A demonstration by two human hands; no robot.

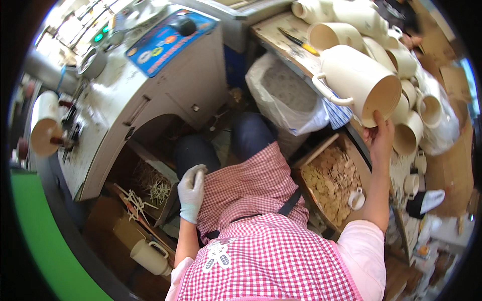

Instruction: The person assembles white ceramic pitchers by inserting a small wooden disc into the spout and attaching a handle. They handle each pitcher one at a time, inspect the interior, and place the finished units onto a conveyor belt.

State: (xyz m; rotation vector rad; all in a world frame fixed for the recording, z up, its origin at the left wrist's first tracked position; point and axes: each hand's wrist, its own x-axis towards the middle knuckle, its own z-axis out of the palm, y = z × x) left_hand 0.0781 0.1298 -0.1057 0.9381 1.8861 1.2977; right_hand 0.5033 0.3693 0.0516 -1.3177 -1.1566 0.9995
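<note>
My right hand [380, 135] grips a large cream mug [351, 70] by its rim, thumb inside the mouth and fingers outside below. The mug lies tilted on its side, its mouth toward me and its loop handle on the left. It is in front of a pile of similar cream mugs [337, 35] on the right-hand bench. My left hand [192, 190], in a white glove, rests on my lap over the checked apron [246, 190]. Its fingers are curled in, and nothing shows in them; the palm is hidden.
A box of flat tan pieces [331, 175] holds one small white cup [356, 199]. A plastic-lined bin [286, 85] stands ahead. Left is a white worktable [108, 100] with a blue mat [170, 40]; a cream mug [150, 257] lies below. Someone's hand [412, 41] is beyond the pile.
</note>
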